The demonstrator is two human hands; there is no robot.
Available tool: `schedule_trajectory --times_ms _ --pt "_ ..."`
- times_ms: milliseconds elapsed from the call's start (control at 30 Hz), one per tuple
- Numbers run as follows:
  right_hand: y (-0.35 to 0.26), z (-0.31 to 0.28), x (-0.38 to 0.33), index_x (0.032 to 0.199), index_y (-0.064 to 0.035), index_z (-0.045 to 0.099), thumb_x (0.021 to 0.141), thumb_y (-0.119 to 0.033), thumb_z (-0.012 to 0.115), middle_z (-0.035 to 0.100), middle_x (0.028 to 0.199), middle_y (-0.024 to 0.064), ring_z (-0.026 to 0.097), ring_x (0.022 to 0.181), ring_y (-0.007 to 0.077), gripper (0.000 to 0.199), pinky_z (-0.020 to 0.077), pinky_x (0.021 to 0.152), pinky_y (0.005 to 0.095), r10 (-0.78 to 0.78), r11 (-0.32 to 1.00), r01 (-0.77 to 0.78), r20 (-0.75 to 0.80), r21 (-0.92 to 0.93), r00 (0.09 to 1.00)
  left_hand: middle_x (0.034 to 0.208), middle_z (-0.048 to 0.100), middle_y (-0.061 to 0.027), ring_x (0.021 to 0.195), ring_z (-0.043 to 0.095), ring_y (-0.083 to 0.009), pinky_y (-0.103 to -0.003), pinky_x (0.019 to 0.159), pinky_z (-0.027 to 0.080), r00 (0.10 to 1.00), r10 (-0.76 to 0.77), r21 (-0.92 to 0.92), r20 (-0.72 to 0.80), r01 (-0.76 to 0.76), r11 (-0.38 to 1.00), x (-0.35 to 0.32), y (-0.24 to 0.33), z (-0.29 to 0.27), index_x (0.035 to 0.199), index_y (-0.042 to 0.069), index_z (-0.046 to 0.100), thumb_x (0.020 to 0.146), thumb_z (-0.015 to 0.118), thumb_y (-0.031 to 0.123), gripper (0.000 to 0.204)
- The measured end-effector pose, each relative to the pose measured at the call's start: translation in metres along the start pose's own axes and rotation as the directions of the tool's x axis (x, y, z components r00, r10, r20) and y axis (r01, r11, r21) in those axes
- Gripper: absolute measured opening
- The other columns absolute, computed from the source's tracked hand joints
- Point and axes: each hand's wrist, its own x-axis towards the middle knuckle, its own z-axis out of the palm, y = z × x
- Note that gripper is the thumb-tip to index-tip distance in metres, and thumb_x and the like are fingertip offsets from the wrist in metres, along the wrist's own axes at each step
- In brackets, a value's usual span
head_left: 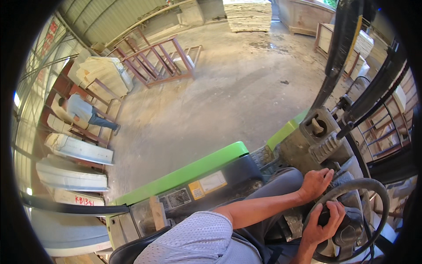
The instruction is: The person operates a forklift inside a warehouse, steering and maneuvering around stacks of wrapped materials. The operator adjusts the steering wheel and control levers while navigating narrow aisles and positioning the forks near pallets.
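Gripping steering wheel (351, 187) rim with left hand (314, 184); right hand (324, 222) curling round hub knob, steering forklift.

Driver's got on a light grey mesh tee with short sleeves (200, 233), dotted weave all over. Grey trousers (281, 185) too, and both forearms are bare below the sleeve.

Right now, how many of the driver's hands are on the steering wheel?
2. The left hand rests on the upper left of the steering wheel. The right hand grips the dark knob near the wheel's middle. Fingertips are partly hidden, so the exact grip is unclear.
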Motion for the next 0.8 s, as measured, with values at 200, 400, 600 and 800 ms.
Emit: schedule_trajectory --times_ms 200,400,600,800 --pt "0.010 -0.001 0.014 0.100 -0.0104 0.064 0.070 -0.006 0.083 0.062 0.096 0.0094 0.060 0.091 0.0332 0.036 0.0500 0.082 0.0470 -0.033 0.999 0.032 -0.029 -0.014 0.999 0.085 0.065 -0.0133 0.071 0.065 -0.0362 -0.051 0.056 0.049 0.928 0.352 0.363 -0.123 -0.288 0.886 0.005 -0.014 0.002 0.096 0.010 0.060 0.099 0.057 0.020 0.011" --pt "0.007 -0.002 0.017 0.098 -0.0116 0.067 0.069 -0.008 0.084 0.061 0.096 0.0056 0.062 0.088 0.0284 0.034 0.0504 0.083 0.0429 -0.031 0.999 0.034 -0.139 0.021 0.990 0.077 0.069 -0.0134 0.065 0.065 -0.0228 -0.038 0.063 0.050 0.907 -0.391 -0.319 0.154 0.421 0.849 0.006 -0.009 -0.011 0.087 0.001 0.068 0.102 0.055 0.026 0.032" --pt "0.000 -0.007 0.037 0.096 -0.0110 0.068 0.067 -0.006 0.085 0.062 0.093 0.0048 0.063 0.082 0.0268 0.034 0.0507 0.077 0.0421 -0.009 0.999 0.006 -0.083 -0.044 0.996 0.064 0.058 -0.0084 0.062 0.050 -0.0129 -0.033 0.060 0.045 0.885 -0.417 -0.483 0.208 0.464 0.743 0.007 -0.002 -0.025 0.081 -0.001 0.064 0.103 0.054 0.031 0.040" --pt "0.018 -0.028 0.083 0.095 -0.0093 0.068 0.071 -0.006 0.082 0.065 0.097 0.0101 0.064 0.090 0.0317 0.028 0.0517 0.080 0.0410 0.020 0.982 -0.051 -0.168 -0.183 0.986 0.066 0.057 -0.0035 0.065 0.048 -0.0093 -0.032 0.060 0.044 0.945 -0.295 -0.434 0.139 0.326 0.840 0.003 -0.001 -0.025 0.086 -0.001 0.066 0.105 0.056 0.031 0.038"
